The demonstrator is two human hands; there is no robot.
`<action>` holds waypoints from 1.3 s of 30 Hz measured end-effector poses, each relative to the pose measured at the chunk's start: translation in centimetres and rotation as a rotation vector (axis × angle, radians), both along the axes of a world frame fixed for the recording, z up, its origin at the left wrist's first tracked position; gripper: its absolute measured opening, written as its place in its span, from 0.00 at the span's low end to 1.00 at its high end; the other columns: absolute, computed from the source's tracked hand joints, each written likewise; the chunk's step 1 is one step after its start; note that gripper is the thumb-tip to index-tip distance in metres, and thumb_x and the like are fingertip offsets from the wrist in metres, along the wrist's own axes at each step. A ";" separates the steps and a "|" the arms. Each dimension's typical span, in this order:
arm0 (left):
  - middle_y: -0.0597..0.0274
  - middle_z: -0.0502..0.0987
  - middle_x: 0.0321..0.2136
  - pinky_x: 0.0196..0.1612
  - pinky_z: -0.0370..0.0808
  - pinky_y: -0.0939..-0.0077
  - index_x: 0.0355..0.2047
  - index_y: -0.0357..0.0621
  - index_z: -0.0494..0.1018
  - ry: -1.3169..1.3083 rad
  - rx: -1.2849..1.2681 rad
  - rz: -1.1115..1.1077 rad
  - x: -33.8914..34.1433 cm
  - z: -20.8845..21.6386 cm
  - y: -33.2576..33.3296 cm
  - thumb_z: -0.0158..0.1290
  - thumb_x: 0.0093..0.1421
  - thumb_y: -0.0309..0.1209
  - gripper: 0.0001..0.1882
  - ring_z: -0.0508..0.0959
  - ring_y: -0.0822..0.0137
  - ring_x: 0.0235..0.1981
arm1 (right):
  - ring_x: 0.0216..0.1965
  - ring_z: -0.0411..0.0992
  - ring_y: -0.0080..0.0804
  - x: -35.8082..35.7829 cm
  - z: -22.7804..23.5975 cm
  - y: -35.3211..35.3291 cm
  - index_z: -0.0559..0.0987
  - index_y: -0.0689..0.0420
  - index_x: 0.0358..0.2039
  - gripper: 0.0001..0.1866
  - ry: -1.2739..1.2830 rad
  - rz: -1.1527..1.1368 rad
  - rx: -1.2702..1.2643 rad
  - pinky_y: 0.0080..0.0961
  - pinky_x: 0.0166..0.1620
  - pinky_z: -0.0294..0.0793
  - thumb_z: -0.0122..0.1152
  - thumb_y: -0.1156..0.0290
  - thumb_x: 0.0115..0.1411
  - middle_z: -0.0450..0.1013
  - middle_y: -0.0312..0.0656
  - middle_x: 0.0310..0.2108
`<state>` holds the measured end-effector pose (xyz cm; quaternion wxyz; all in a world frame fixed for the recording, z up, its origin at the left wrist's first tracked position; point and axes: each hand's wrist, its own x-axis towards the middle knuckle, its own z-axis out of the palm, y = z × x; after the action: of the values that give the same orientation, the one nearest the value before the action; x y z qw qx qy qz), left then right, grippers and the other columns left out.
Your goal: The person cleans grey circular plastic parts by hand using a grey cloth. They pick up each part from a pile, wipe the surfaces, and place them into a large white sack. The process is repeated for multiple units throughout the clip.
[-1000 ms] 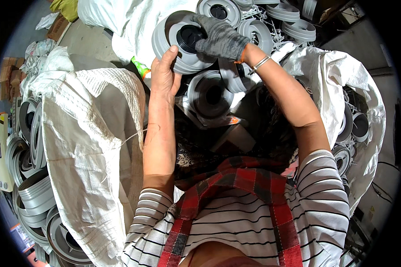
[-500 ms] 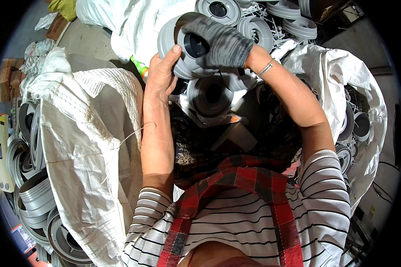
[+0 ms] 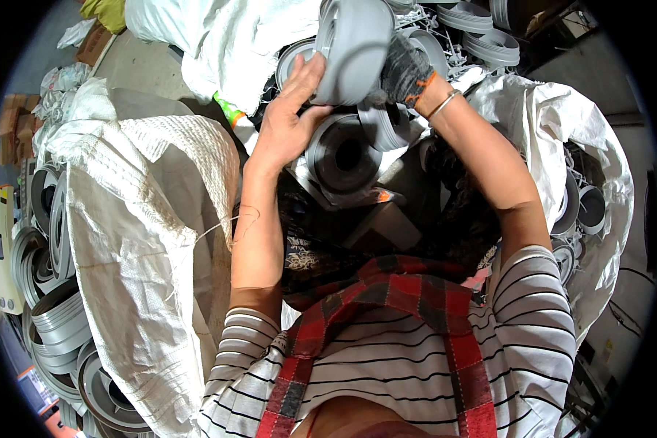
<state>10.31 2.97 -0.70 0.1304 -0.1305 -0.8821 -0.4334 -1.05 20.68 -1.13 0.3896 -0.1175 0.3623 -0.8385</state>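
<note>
A round grey plastic housing (image 3: 354, 55) with a ribbed wall is tilted up on its side between my hands, blurred by motion. My bare left hand (image 3: 292, 113) grips its left side, fingers and thumb against the wall. On the opposite side my right hand (image 3: 407, 71), in a grey knit glove with an orange cuff edge, holds it; its fingertips are partly hidden behind the part. Just below lies another grey housing (image 3: 343, 155) with a dark round centre. A smaller ribbed grey ring (image 3: 384, 125) leans beside it.
An open white woven sack (image 3: 142, 241) stands to my left, another (image 3: 591, 131) to my right with grey parts inside. Stacked grey rings (image 3: 58, 321) fill the far left. More rings (image 3: 489, 45) and thin plastic scraps lie ahead, next to white sacking (image 3: 226, 44).
The housing has turned from showing its dark opening to showing its outer wall, and has moved up and right. My left hand followed rightward; my right hand shifted from its front to its right side.
</note>
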 end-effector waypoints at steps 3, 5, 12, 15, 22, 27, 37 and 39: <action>0.54 0.63 0.58 0.60 0.57 0.72 0.59 0.46 0.60 -0.254 0.105 0.069 0.2 0.6 0.0 0.60 0.45 0.21 0.38 0.61 0.63 0.60 | 0.38 0.75 0.31 -1.4 -2.9 0.6 0.74 0.57 0.42 0.20 0.238 0.024 0.093 0.30 0.39 0.78 0.54 0.55 0.58 0.75 0.43 0.39; 0.54 0.65 0.56 0.58 0.61 0.74 0.58 0.45 0.61 -0.384 0.585 -0.034 0.4 0.6 0.5 0.59 0.47 0.21 0.37 0.66 0.65 0.56 | 0.43 0.72 0.30 -2.7 -3.9 0.6 0.74 0.55 0.42 0.18 0.256 0.090 0.201 0.33 0.42 0.76 0.54 0.55 0.58 0.73 0.42 0.41; 0.49 0.65 0.55 0.58 0.62 0.72 0.60 0.45 0.58 -0.165 0.005 0.115 0.3 1.0 1.4 0.62 0.44 0.22 0.42 0.67 0.59 0.55 | 0.49 0.68 0.31 -1.3 -3.6 1.1 0.72 0.54 0.47 0.20 0.490 0.213 0.129 0.32 0.51 0.69 0.50 0.56 0.59 0.72 0.41 0.44; 0.48 0.66 0.54 0.57 0.63 0.69 0.60 0.43 0.58 -0.098 0.107 0.009 0.0 -0.1 1.0 0.61 0.44 0.21 0.41 0.68 0.55 0.55 | 0.50 0.68 0.35 -1.0 -3.2 1.1 0.68 0.57 0.52 0.25 0.256 0.120 0.265 0.31 0.51 0.69 0.54 0.63 0.54 0.69 0.43 0.49; 0.42 0.63 0.55 0.58 0.61 0.68 0.59 0.42 0.57 0.129 -0.274 0.293 -1.7 -1.2 -0.7 0.57 0.51 0.23 0.35 0.61 0.50 0.59 | 0.43 0.71 0.50 -7.7 -4.9 3.0 0.74 0.60 0.43 0.24 1.200 -0.425 1.467 0.41 0.47 0.69 0.56 0.54 0.52 0.73 0.55 0.40; 0.47 0.65 0.55 0.57 0.61 0.73 0.57 0.44 0.62 -0.016 -0.088 0.349 -2.3 -1.0 -1.3 0.59 0.53 0.29 0.31 0.66 0.62 0.57 | 0.61 0.55 0.42 -10.6 -13.1 4.8 0.65 0.53 0.57 0.31 1.221 0.396 1.894 0.33 0.63 0.52 0.47 0.50 0.57 0.54 0.47 0.62; 0.45 0.64 0.54 0.56 0.63 0.74 0.57 0.25 0.55 -0.021 0.660 0.363 -2.3 -0.2 -2.2 0.60 0.54 0.36 0.38 0.67 0.63 0.54 | 0.39 0.71 0.47 -4.3 -4.8 0.0 0.77 0.61 0.35 0.19 1.677 -0.624 1.297 0.36 0.44 0.69 0.55 0.55 0.56 0.74 0.49 0.33; 0.44 0.61 0.56 0.56 0.63 0.72 0.58 0.25 0.52 -0.086 0.806 0.309 -2.5 -0.3 -2.4 0.60 0.53 0.39 0.42 0.65 0.62 0.55 | 0.33 0.71 0.43 -1.9 -3.4 -1.7 0.78 0.58 0.32 0.15 1.874 -0.768 0.901 0.36 0.39 0.70 0.58 0.58 0.54 0.74 0.45 0.28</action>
<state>7.79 0.54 -0.98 0.1976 0.0827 -0.6561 -0.7236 -3.00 18.95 -4.55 -0.3173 -0.4327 0.7980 -0.2743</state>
